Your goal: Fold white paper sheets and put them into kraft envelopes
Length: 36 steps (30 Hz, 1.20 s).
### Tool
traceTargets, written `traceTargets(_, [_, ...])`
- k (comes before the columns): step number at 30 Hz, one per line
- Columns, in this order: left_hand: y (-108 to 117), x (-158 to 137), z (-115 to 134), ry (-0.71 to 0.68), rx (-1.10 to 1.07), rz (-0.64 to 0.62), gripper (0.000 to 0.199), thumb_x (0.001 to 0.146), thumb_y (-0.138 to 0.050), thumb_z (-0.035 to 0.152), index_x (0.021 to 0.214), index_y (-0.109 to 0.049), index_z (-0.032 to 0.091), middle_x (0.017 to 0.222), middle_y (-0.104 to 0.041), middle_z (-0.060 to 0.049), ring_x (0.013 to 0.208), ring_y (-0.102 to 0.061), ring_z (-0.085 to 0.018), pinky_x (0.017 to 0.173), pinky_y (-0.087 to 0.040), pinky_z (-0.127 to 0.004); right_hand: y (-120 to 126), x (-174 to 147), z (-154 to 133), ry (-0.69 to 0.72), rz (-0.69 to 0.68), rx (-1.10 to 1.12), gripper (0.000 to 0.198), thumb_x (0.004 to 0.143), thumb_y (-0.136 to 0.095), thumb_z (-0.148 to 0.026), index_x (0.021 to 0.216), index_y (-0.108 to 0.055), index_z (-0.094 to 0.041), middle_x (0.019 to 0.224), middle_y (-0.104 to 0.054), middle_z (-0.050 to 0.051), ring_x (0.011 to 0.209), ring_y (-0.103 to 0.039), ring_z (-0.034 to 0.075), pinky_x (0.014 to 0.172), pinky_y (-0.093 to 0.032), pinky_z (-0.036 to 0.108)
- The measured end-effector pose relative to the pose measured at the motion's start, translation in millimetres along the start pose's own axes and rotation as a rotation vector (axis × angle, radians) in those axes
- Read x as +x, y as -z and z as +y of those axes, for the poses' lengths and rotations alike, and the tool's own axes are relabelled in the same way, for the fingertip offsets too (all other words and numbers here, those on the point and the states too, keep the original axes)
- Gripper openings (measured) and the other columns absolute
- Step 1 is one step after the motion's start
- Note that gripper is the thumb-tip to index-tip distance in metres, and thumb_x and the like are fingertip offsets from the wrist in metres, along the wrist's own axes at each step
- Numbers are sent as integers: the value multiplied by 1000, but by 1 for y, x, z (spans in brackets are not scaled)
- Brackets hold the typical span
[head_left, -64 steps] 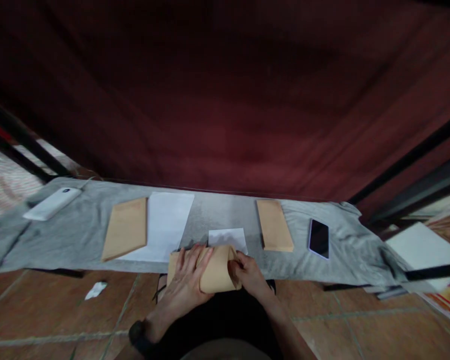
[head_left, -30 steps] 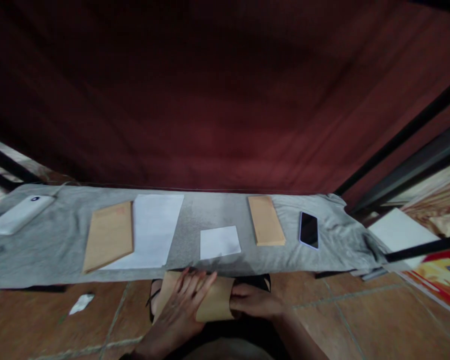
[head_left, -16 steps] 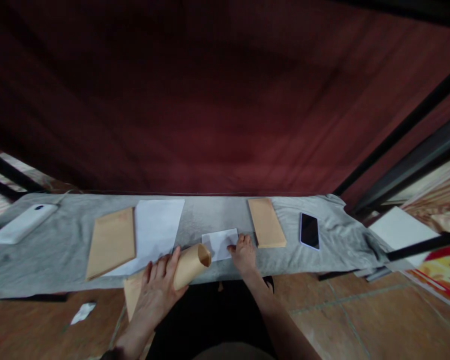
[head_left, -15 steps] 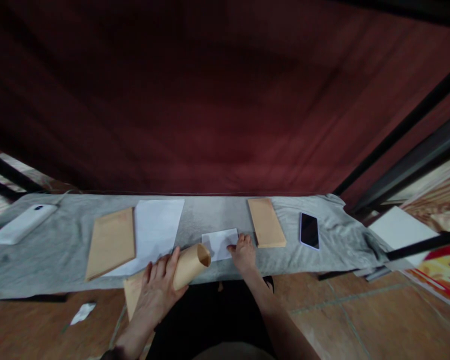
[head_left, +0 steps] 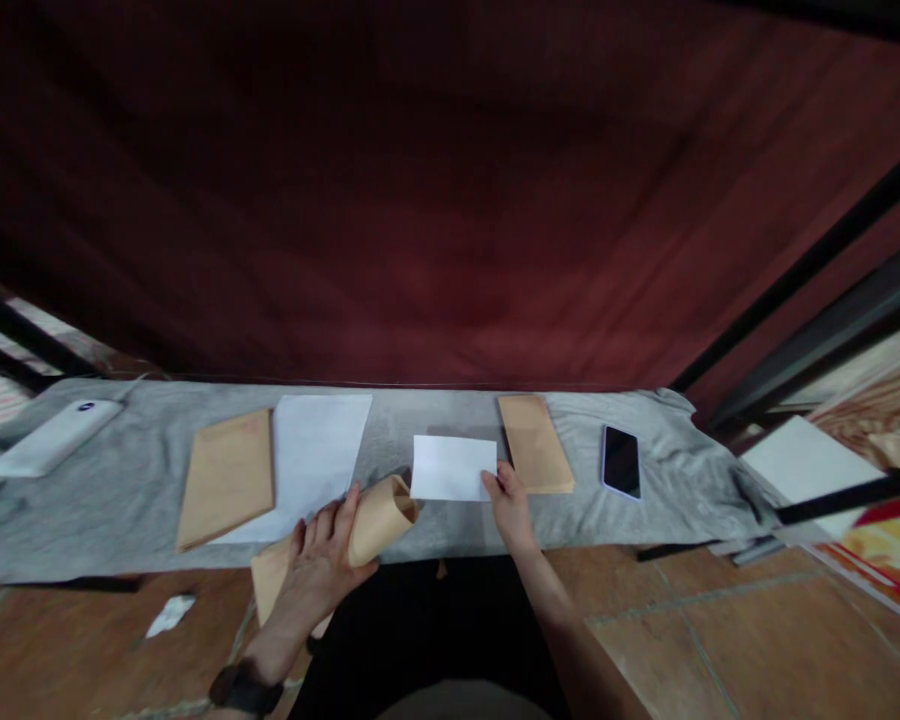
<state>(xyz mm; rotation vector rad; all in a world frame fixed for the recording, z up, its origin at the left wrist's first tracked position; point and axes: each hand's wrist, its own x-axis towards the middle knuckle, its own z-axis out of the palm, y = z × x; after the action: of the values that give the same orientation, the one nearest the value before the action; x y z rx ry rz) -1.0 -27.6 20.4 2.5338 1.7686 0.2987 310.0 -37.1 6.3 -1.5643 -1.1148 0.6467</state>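
My left hand is wrapped over a brown paper envelope at the bench's front edge. The envelope bows upward, its mouth gaping to the right. Between thumb and fingers, my right hand pinches the right edge of a small white sheet of paper, which is lifted off the cloth. The sheet's left end is beside the envelope's mouth; whether they touch I cannot tell. Left of my hands, larger white paper lies partly under brown envelopes. More brown envelopes lie just right of the small sheet.
Grey cloth covers the narrow bench. A dark-screened phone lies toward the right, and a white device at the far left. Behind hangs a dark red curtain. A crumpled white scrap is on the tiled floor.
My right hand has raised the small white sheet off the cloth, moving it slightly up and right. My left hand stays on the envelope, whose mouth has changed shape a little.
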Motion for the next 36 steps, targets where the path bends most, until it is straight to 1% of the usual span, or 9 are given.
traceTargets(2, [-1, 0, 0, -2, 3, 10, 111, 74, -70, 35, 162, -3, 26, 136, -51, -13, 132, -47, -34, 117, -22, -55, 3, -2, -2, 6, -18, 36, 30, 94, -45, -46, 99, -61, -22, 87, -68, 3, 81, -63, 19, 71, -52, 27])
traceTargets(6, [0, 0, 1, -11, 19, 28, 113, 72, -72, 34, 161, -4, 24, 137, -50, -14, 133, -45, -35, 117, -20, -56, 6, -9, -6, 10, -105, 39, 27, 91, -51, -46, 84, -63, -23, 74, -65, 0, 70, -59, 17, 64, -49, 25])
traceTargets(13, [3, -2, 4, -34, 65, 49, 110, 71, -71, 32, 161, -8, 22, 138, -50, -16, 133, -46, -36, 117, -18, -59, 16, -9, -12, -13, -256, -43, 18, 83, -57, -28, 67, -63, -23, 60, -60, -2, 59, -58, 16, 57, -44, 24])
traceTargets(19, [6, 3, 12, -90, 61, 90, 109, 70, -72, 31, 160, -11, 23, 140, -50, -17, 134, -45, -38, 117, -18, -61, 15, -5, -16, -68, -295, -83, 21, 84, -55, -24, 65, -64, -22, 57, -58, -3, 52, -57, 15, 47, -42, 22])
traceTargets(23, [11, 10, 28, -147, -1, 85, 113, 70, -74, 31, 161, -8, 24, 140, -49, -16, 134, -45, -36, 118, -21, -59, -9, -14, -19, -84, -303, -82, 25, 87, -57, -26, 64, -65, -22, 60, -60, -3, 58, -59, 15, 54, -48, 23])
traceTargets(25, [14, 13, 39, -182, -27, 82, 113, 70, -74, 30, 161, -7, 24, 141, -49, -15, 133, -46, -36, 118, -22, -59, -23, -19, -22, -73, -285, -82, 26, 87, -60, -26, 61, -65, -22, 71, -66, 0, 73, -64, 17, 68, -53, 26])
traceTargets(28, [17, 18, 53, -219, -53, 94, 113, 70, -74, 29, 161, -8, 23, 140, -49, -16, 132, -47, -36, 117, -24, -58, -41, -25, -25, -67, -246, -85, 20, 85, -62, -21, 66, -67, -22, 96, -70, 4, 100, -64, 20, 89, -52, 30])
traceTargets(31, [18, 22, 60, -263, -55, 114, 111, 71, -74, 28, 161, -10, 23, 139, -50, -16, 131, -47, -37, 116, -25, -58, -47, -29, -25, -88, -259, -82, 24, 87, -55, -14, 67, -68, -21, 95, -70, 3, 92, -65, 17, 85, -51, 27])
traceTargets(36, [18, 25, 63, -304, -43, 114, 107, 71, -73, 25, 160, -12, 22, 136, -52, -16, 130, -49, -37, 117, -24, -58, -39, -29, -22, -140, -245, -96, 24, 84, -54, -11, 66, -68, -19, 83, -69, 1, 80, -65, 15, 74, -50, 23])
